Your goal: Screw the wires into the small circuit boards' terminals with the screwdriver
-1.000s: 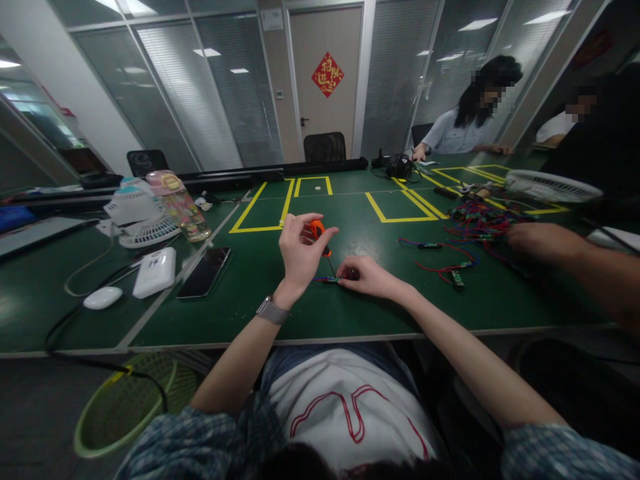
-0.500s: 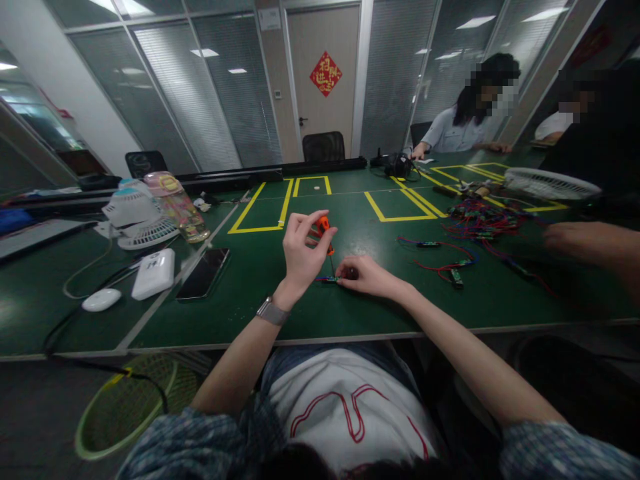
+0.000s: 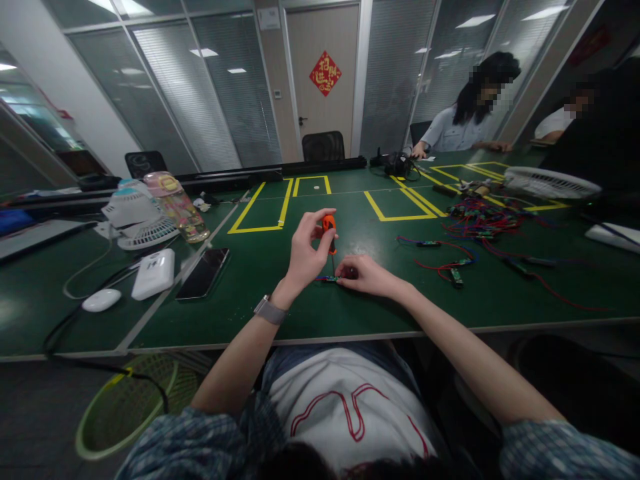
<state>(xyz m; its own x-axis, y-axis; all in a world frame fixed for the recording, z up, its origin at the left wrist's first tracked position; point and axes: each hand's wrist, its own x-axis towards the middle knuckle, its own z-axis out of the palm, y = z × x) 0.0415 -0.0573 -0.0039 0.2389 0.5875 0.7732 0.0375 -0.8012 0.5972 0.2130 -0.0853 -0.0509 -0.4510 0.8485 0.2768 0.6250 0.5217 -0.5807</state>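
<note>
Head view. Clamping orange-handled screwdriver [image 3: 329,224] in left hand [image 3: 309,247], shaft nearly upright, probably to bring tip straight down onto small green circuit board [image 3: 330,279]; too small to tell if touching. Pinching that board's near end in right hand [image 3: 369,276], low on bench [image 3: 253,277], presumably against slipping. Lying right of right hand, perhaps for easy reach: wired circuit boards [image 3: 456,277]; beyond, tangled wire heap [image 3: 483,217]. Well left of left hand, likely out of way: smartphone [image 3: 204,273].

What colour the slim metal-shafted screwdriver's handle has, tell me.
The screwdriver's handle is orange with dark parts, showing in the head view, the only one.
</note>
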